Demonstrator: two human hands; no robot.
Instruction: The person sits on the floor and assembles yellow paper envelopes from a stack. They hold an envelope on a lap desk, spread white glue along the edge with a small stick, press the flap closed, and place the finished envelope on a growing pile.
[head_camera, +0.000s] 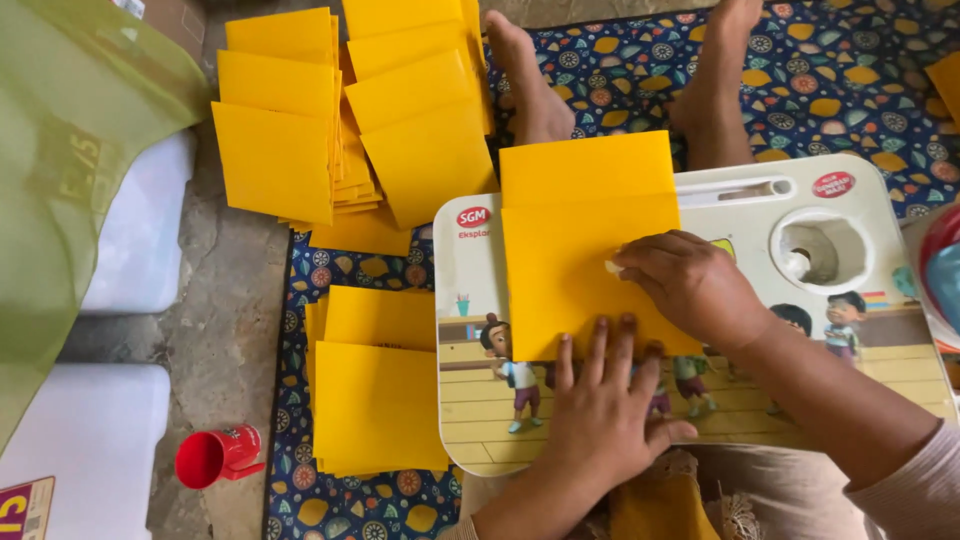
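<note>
The step in hand looks like folding or pressing: a yellow paper envelope (585, 250) lies on a small white lap tray (880, 250) printed with cartoon children, its flap open toward the far edge. The left hand (600, 410) lies flat on the envelope's near edge, fingers (600, 345) spread and pressing down, gripping nothing. The right hand (690, 290) rests on the envelope's right side, its fingers curled together, the fingertips bearing on something small and pale I cannot make out — glue or a tab, perhaps.

Judging from this, the next move calls for the flap to come down squarely while the left hand stays firm against sliding.

Beyond the tray, finished-looking yellow envelopes fan out in overlapping stacks (340, 110) on the floor and patterned mat (800, 70); a nearer stack (375, 385) sits left of the tray. The tray carries two red oval labels — one top left (474, 217), one top right (833, 184) — beside a round cup hole (820, 250). A red plastic cup (215, 457) lies tipped on the concrete.
</note>
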